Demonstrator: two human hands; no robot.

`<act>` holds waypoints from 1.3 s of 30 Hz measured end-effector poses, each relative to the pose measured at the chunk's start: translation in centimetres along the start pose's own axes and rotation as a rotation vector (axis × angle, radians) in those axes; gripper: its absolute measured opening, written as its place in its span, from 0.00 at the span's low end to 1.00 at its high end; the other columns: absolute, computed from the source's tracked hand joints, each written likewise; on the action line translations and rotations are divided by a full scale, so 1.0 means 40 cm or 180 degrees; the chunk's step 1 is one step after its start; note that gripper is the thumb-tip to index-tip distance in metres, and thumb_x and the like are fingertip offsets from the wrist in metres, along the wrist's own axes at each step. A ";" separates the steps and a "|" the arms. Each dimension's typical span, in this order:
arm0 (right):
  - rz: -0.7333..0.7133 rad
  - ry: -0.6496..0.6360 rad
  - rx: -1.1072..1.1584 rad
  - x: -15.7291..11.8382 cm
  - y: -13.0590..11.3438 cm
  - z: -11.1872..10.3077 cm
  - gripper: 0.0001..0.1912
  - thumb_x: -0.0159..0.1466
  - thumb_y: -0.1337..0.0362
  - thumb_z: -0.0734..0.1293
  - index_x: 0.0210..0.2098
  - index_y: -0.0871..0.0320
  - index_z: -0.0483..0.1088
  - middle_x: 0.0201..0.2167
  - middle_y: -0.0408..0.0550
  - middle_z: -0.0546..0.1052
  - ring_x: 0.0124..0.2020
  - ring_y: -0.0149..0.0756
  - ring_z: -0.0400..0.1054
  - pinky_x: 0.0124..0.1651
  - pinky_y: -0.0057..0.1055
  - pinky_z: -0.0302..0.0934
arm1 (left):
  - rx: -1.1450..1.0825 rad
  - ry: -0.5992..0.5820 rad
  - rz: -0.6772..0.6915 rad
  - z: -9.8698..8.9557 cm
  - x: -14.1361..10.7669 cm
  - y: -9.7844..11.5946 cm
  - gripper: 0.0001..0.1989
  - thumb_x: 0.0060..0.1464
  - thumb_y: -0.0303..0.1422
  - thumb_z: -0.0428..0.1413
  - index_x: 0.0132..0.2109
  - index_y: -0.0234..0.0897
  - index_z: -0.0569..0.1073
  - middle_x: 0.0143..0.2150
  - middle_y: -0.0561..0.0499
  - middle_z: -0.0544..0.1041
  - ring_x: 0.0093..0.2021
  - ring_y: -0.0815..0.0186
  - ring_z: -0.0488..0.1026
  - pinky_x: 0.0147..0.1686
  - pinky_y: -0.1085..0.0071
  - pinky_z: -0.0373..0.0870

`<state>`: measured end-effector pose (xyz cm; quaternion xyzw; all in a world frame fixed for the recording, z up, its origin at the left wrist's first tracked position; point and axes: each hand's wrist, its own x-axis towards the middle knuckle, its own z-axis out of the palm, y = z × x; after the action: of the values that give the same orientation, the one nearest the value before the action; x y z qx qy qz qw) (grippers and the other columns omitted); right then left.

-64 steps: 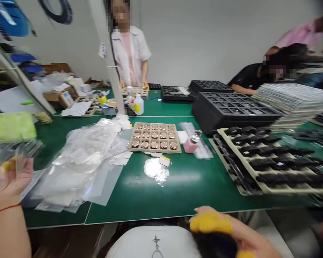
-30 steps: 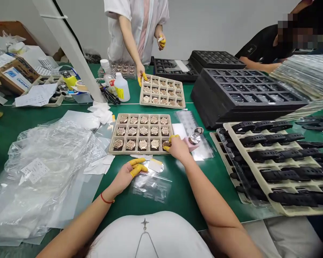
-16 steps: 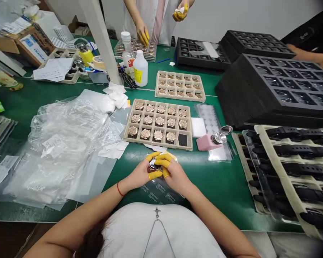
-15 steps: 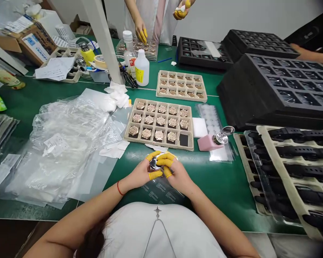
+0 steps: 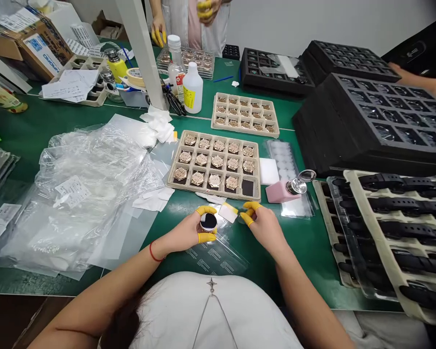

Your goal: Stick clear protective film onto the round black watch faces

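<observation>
**Watch case in left hand, right hand empty**

Left hand (image 5: pixel 181 235): closed on a round watch case (image 5: pixel 208 222), thumb and fingertips around the rim, dark back facing up. Yellow finger cots (image 5: pixel 205 210) on both hands. Right hand (image 5: pixel 265 230): released, fingers loosely curled, nothing held, just right of the case and apart from it.

Case location: above a clear sleeve (image 5: pixel 218 259), near the desk's (image 5: pixel 298 276) front edge, just below the tray (image 5: pixel 203 190) at mid-desk. Small white-and-yellow card (image 5: pixel 227 212) between the hands, near the tips of the right fingers.

Progress, as far as visible: tray at 14 rose-gold cases in 15 cells, last cell of the front row bare, black lining showing. Second tray (image 5: pixel 240 97) toward the far side, all cells filled as far as visible. Case in hand not seated.

Right of the tray: white pad (image 5: pixel 269 171) and pink dispenser (image 5: pixel 278 193). Right end of the desk: black straps (image 5: pixel 396 182) in a cream tray (image 5: pixel 374 242), black foam trays (image 5: pixel 363 121) behind them. Left half of the desk: loose plastic bags (image 5: pixel 87 194). Far side: co-worker's yellow-cotted hand (image 5: pixel 159 31) beside a clear tray (image 5: pixel 185 63).
</observation>
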<state>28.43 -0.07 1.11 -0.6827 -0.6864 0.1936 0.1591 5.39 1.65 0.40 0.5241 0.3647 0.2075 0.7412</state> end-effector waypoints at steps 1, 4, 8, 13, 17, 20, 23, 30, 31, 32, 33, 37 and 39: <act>0.0026 -0.0015 -0.0367 0.005 0.016 -0.005 0.08 0.59 0.70 0.64 0.38 0.59 0.71 0.30 0.51 0.75 0.32 0.43 0.66 0.35 0.37 0.59 | -0.0106 -0.0178 -0.0012 -0.004 -0.005 0.007 0.25 0.49 0.29 0.59 0.53 0.41 0.59 0.40 0.52 0.70 0.41 0.65 0.73 0.43 0.66 0.70; -0.0575 0.0077 -0.0705 0.028 0.003 0.013 0.11 0.61 0.71 0.61 0.42 0.60 0.71 0.43 0.55 0.74 0.42 0.46 0.66 0.43 0.39 0.60 | -0.0164 -0.0496 0.0012 -0.009 -0.016 0.021 0.24 0.51 0.28 0.57 0.53 0.42 0.58 0.43 0.50 0.70 0.46 0.63 0.73 0.48 0.63 0.68; -0.1220 -0.0304 -0.0635 0.084 -0.085 0.081 0.13 0.64 0.70 0.59 0.46 0.58 0.69 0.43 0.53 0.74 0.40 0.41 0.67 0.41 0.34 0.61 | -0.0026 -0.0491 0.0040 -0.005 -0.012 0.023 0.22 0.52 0.28 0.56 0.51 0.42 0.57 0.40 0.51 0.72 0.44 0.64 0.73 0.45 0.63 0.69; -0.0966 -0.0406 -0.0437 0.114 -0.094 0.085 0.07 0.62 0.70 0.61 0.36 0.57 0.71 0.32 0.50 0.73 0.33 0.39 0.67 0.33 0.32 0.59 | 0.0296 0.0461 0.0250 -0.008 0.005 0.015 0.22 0.49 0.31 0.59 0.50 0.40 0.61 0.40 0.52 0.71 0.37 0.68 0.71 0.38 0.70 0.69; -0.1369 0.0202 0.0696 0.065 -0.091 0.027 0.02 0.62 0.66 0.64 0.33 0.55 0.69 0.35 0.47 0.73 0.38 0.37 0.64 0.41 0.35 0.59 | 0.0365 0.0804 0.0360 -0.011 0.009 0.010 0.23 0.48 0.32 0.60 0.51 0.39 0.62 0.44 0.50 0.70 0.38 0.68 0.71 0.38 0.71 0.70; -0.2132 0.0290 0.0830 0.028 -0.128 0.037 0.04 0.63 0.66 0.64 0.35 0.53 0.71 0.37 0.46 0.73 0.40 0.37 0.62 0.43 0.37 0.56 | 0.0425 0.0737 0.0468 -0.005 0.007 0.004 0.23 0.48 0.29 0.59 0.51 0.39 0.62 0.43 0.50 0.72 0.39 0.66 0.71 0.41 0.70 0.70; -0.2397 0.0587 0.0789 0.026 -0.151 0.076 0.07 0.63 0.68 0.62 0.36 0.52 0.71 0.33 0.45 0.74 0.37 0.37 0.60 0.40 0.37 0.54 | 0.0644 0.0706 0.0569 0.004 0.004 0.000 0.21 0.48 0.27 0.58 0.50 0.38 0.64 0.45 0.48 0.72 0.42 0.65 0.71 0.43 0.69 0.69; -0.2116 0.0935 0.0967 0.034 -0.125 0.083 0.07 0.63 0.67 0.63 0.38 0.52 0.71 0.32 0.45 0.73 0.36 0.36 0.60 0.40 0.37 0.54 | 0.0311 0.0858 0.0477 0.000 0.005 -0.004 0.25 0.48 0.30 0.59 0.52 0.36 0.61 0.40 0.49 0.74 0.39 0.65 0.73 0.40 0.69 0.70; -0.2163 0.0905 0.0955 0.026 -0.128 0.086 0.07 0.63 0.67 0.63 0.39 0.51 0.71 0.32 0.45 0.73 0.36 0.36 0.60 0.39 0.37 0.54 | 0.0363 0.0868 0.0493 -0.003 0.005 -0.005 0.24 0.48 0.29 0.59 0.52 0.36 0.61 0.40 0.49 0.74 0.38 0.65 0.73 0.40 0.69 0.70; -0.2207 0.0877 0.0919 0.019 -0.133 0.091 0.08 0.63 0.68 0.62 0.39 0.51 0.72 0.32 0.45 0.73 0.36 0.36 0.60 0.39 0.36 0.53 | 0.0441 0.0864 0.0526 -0.005 0.006 -0.005 0.23 0.48 0.28 0.58 0.52 0.37 0.61 0.41 0.49 0.73 0.39 0.65 0.73 0.41 0.69 0.70; -0.2240 0.0866 0.0866 0.013 -0.139 0.097 0.09 0.63 0.69 0.62 0.39 0.50 0.72 0.31 0.45 0.73 0.36 0.37 0.60 0.39 0.36 0.53 | 0.0537 0.0854 0.0573 -0.005 0.007 -0.006 0.23 0.48 0.26 0.57 0.51 0.37 0.62 0.43 0.49 0.73 0.41 0.65 0.72 0.42 0.69 0.70; -0.2112 0.0868 0.0654 0.016 -0.156 0.114 0.09 0.62 0.68 0.62 0.37 0.50 0.73 0.32 0.45 0.74 0.37 0.38 0.60 0.40 0.37 0.53 | 0.0738 0.0802 0.0692 0.002 0.008 -0.005 0.21 0.48 0.25 0.56 0.50 0.38 0.64 0.47 0.48 0.72 0.44 0.63 0.71 0.45 0.68 0.69; -0.1976 0.0875 0.0641 0.026 -0.155 0.113 0.09 0.63 0.66 0.62 0.36 0.50 0.73 0.33 0.46 0.74 0.37 0.38 0.60 0.41 0.38 0.53 | 0.0575 0.0772 0.0641 0.008 0.008 -0.006 0.20 0.49 0.27 0.56 0.50 0.38 0.64 0.45 0.47 0.72 0.43 0.63 0.72 0.43 0.67 0.70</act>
<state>20.80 0.79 0.12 -0.4420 -0.8108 0.1091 0.3678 5.83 1.60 0.11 0.5935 0.4142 0.3087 0.6171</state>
